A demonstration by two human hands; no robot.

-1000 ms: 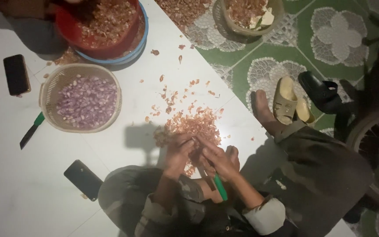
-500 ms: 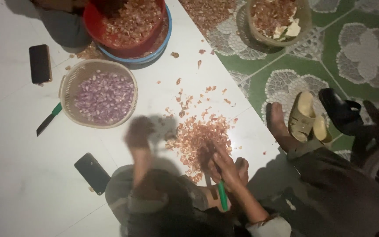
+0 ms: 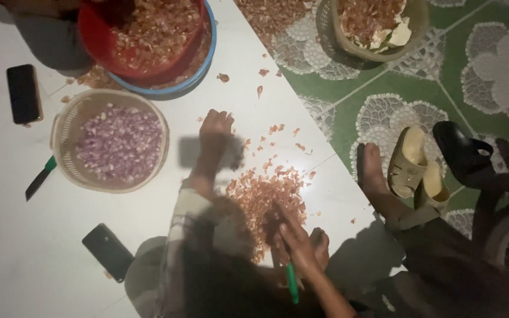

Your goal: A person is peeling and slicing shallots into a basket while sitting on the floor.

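Nearest the camera, the right hand [image 3: 298,244] has its fingers clamped on a green-handled knife [image 3: 291,281], the handle pointing back toward the person; the blade is hidden. Just beyond these fingers, touching them, lies the heap of reddish onion peelings [image 3: 266,197] on the white sheet [image 3: 19,247], close to its right edge, where it meets the green patterned floor [image 3: 478,65]. A bare foot [image 3: 372,176] rests at that edge beside a pair of sandals [image 3: 413,165]. A black phone [image 3: 108,251] lies left of the person. Farther out, the left hand [image 3: 216,132] is extended and blurred; whether its fingers are together or apart cannot be told. To its left stands a beige basket of peeled purple shallots [image 3: 116,144], with a second green-handled knife [image 3: 41,178] beside it. Farthest, a red bowl of unpeeled shallots [image 3: 148,35] sits near the sheet's far edge.
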